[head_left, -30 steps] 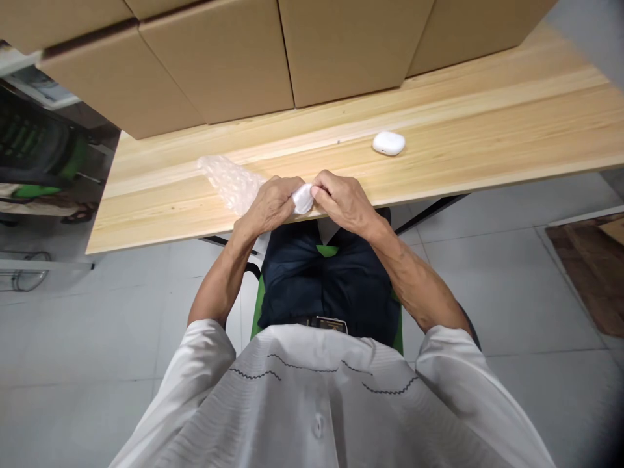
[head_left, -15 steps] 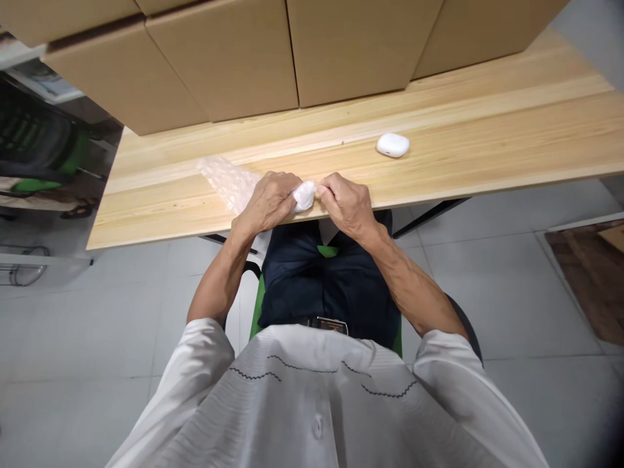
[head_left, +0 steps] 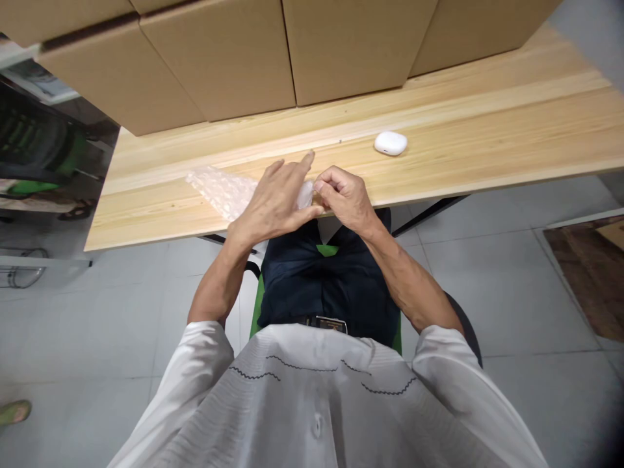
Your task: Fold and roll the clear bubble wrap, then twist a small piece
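A sheet of clear bubble wrap lies on the wooden table, its right part hidden beneath my left hand. That hand is open, palm down, with its fingers stretched out and its thumb pointing right. Under it shows part of a small whitish wrapped bundle at the table's front edge. Thumb and forefinger of my right hand pinch the bundle's right end. Whether the bundle joins the bubble wrap cannot be made out.
A white earbud case lies beyond my right hand. Large cardboard boxes line the back of the table. A green and black chair stands at left. Someone's foot shows at the lower left.
My left hand has loosened its grip on the white bundle and spread its fingers over it. My right hand keeps its pinch. A foot has come into view at the lower left.
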A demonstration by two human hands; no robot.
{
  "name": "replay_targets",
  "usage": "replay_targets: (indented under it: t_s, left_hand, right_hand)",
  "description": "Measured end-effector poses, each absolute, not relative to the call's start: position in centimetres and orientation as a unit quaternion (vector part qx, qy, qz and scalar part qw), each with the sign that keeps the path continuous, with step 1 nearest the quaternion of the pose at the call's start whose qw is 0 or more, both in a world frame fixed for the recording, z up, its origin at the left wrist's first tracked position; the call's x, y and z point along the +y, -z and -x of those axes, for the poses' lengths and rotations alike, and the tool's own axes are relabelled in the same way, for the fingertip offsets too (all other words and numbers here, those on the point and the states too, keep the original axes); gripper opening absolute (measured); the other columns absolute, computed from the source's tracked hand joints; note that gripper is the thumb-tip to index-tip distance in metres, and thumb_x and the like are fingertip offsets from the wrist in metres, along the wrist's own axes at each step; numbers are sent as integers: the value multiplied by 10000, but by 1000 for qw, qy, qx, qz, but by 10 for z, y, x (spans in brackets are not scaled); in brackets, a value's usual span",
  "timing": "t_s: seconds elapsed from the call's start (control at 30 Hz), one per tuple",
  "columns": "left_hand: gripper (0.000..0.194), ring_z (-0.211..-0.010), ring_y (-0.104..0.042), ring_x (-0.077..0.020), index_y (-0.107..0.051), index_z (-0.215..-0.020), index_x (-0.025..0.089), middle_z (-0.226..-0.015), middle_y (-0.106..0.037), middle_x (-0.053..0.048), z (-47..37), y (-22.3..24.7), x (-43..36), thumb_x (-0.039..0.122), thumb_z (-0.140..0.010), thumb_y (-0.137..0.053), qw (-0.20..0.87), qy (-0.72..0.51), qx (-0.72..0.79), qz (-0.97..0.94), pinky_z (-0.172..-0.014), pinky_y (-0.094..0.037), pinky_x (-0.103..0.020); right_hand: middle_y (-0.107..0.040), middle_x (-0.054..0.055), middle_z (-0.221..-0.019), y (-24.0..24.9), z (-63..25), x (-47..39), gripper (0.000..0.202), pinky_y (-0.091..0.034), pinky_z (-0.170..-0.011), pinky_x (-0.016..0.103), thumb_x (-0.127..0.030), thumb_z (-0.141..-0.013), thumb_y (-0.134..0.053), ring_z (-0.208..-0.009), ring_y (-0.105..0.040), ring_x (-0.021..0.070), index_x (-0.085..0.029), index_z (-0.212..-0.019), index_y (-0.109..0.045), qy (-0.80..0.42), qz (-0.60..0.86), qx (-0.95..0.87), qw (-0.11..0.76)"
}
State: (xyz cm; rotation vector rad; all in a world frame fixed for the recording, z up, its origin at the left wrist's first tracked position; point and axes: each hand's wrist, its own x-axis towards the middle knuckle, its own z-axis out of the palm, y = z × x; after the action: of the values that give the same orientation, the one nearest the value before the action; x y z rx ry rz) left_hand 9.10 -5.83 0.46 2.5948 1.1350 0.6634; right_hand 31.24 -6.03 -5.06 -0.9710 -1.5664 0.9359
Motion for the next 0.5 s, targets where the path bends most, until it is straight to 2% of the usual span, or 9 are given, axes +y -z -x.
replay_targets:
  t_s: [0.03, 0.1, 0.17, 0.23, 0.37, 0.5]
  left_hand:
    - [880, -1418, -712, -402, -578, -1732, 204, -1466, -801, -159, -101, -3, -61, 714, -1040, -769, 103, -222, 396, -885, -1336, -460, -626]
    - [665, -1230, -772, -377, -669, -1576, 160, -1252, -841, -148, -117, -2, -65, 590, -1073, -729, 94, -201, 416, -882, -1206, -540, -561]
    - [425, -1053, -783, -352, -739, -1346, 181, -1091, -835, -128, -124, -3, -68, 514, -1086, -686, 92, -174, 439, -877, -1020, -575, -484]
    - [278, -933, -762, -331, -730, -1153, 217, -992, -812, -111, -123, -5, -69, 477, -1092, -652, 89, -149, 451, -875, -876, -540, -438]
    - [175, -825, -712, -306, -649, -996, 257, -884, -752, -85, -111, -8, -65, 361, -1101, -555, 67, -129, 432, -890, -774, -459, -429]
    - [214, -811, -676, -299, -578, -936, 277, -841, -705, -67, -103, -7, -63, 329, -1125, -494, 45, -138, 394, -907, -835, -487, -453]
  right_hand:
    - [-636, -23, -767, 51, -311, -60, 505, -514, -713, 330, -750, -1079, -684, -727, -600, 186, -275, -913, -639, -391, 399, -649, 516]
    - [-632, -28, -772, 51, -310, -61, 498, -505, -723, 331, -735, -1091, -669, -723, -594, 179, -274, -906, -624, -379, 396, -652, 524]
    - [-631, -33, -778, 51, -311, -62, 515, -496, -737, 334, -753, -1105, -642, -728, -589, 177, -275, -914, -618, -353, 398, -658, 532]
    - [-647, -32, -791, 52, -311, -63, 551, -499, -758, 338, -793, -1118, -608, -746, -601, 181, -275, -932, -624, -332, 401, -665, 536]
    - [-687, -16, -835, 56, -309, -65, 591, -520, -800, 343, -831, -1146, -536, -786, -642, 190, -278, -955, -623, -305, 403, -670, 544]
    - [-692, -3, -860, 61, -308, -65, 519, -513, -809, 347, -742, -1185, -503, -798, -658, 197, -279, -978, -615, -243, 406, -679, 562]
